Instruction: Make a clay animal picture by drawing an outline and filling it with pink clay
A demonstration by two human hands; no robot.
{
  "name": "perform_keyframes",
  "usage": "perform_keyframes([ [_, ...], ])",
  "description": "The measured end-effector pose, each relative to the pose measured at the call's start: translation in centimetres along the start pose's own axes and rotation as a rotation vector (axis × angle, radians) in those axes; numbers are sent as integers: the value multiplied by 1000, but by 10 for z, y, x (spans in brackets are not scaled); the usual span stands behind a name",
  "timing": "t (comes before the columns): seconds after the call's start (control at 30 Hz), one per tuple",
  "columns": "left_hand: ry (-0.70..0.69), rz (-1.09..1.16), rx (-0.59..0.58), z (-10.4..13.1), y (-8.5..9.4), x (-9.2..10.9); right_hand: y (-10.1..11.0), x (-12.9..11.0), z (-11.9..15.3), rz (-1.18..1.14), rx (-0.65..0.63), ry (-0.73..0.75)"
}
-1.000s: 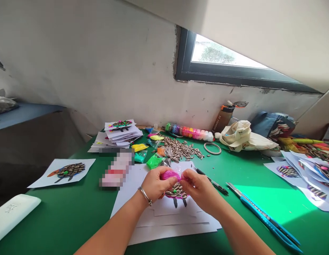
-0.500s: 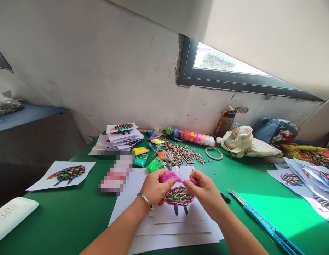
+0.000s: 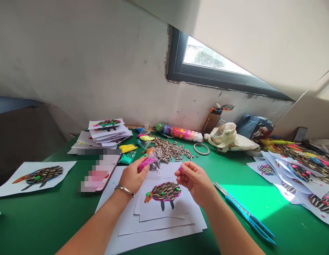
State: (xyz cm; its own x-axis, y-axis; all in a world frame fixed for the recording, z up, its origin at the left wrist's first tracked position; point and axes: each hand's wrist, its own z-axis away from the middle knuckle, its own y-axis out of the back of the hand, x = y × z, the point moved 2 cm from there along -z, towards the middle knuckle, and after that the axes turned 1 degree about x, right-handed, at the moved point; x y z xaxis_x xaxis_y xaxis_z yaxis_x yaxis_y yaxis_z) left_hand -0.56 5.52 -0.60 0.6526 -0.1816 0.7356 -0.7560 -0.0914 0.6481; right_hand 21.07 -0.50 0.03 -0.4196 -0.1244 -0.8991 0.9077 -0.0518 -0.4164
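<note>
Left hand (image 3: pixel 132 175) fingers curled closed; right hand (image 3: pixel 195 180) fingertips pinched

A green counter (image 3: pixel 61 212) carries white sheets (image 3: pixel 154 226), a paper stack (image 3: pixel 106 132), loose seeds (image 3: pixel 169 150), clay bags (image 3: pixel 127 148), a row of clay pots (image 3: pixel 180 132), a ring (image 3: pixel 201 149), a blue knife (image 3: pixel 244 212), a cloth bag (image 3: pixel 228 138) and a bottle (image 3: pixel 211 122).

Pink bit pinched in right hand (image 3: pixel 195 180) is too small to make out, prob. clay. Left hand (image 3: pixel 132 175) covers much of the pink clay bag (image 3: pixel 148 163). Pixelated block (image 3: pixel 97 175) hides whatever lies left of the papers. Both forearms are cut off at the bottom edge. Sheet w/ seed hedgehog (image 3: pixel 38 174) runs off the left edge; right-side sheets (image 3: pixel 299 173) too blurry for detail.
</note>
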Motion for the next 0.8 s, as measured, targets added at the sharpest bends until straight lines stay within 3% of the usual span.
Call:
perform_keyframes([
  [0.4,-220,-182,-5,-1,-10,-5,-1,1,0,191,39,27],
  [0.47,-272,-194,44,1,-9,-4,-3,2,0,206,17,26],
  [0.63,-568,-205,293,13,-2,10,-7,1,0,203,22,37],
  [0.8,-594,-122,258,23,3,24,-6,1,-2,127,57,41],
])
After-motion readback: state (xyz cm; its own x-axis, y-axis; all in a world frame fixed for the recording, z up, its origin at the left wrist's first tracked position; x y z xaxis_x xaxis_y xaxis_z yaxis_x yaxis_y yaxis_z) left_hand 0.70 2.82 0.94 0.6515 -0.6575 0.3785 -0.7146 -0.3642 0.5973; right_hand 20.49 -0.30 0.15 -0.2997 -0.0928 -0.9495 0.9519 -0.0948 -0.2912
